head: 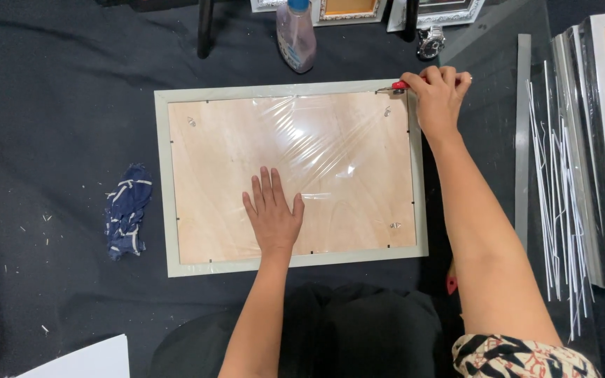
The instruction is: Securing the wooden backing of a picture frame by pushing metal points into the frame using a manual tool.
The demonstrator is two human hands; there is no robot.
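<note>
The left hand (272, 215) lies spread flat on the wrapped frame (290, 175) lying back-up on the dark cloth (57, 126). At its far right corner the right hand (439, 94) pinches a red cutter (398, 86), blade hidden. A rag (127, 209) lies left, a bottle (296, 33) beyond, top cut off

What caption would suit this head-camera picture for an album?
Left hand flat on a plastic-wrapped picture frame, right hand holding a red-handled cutter at its top right corner.
</note>
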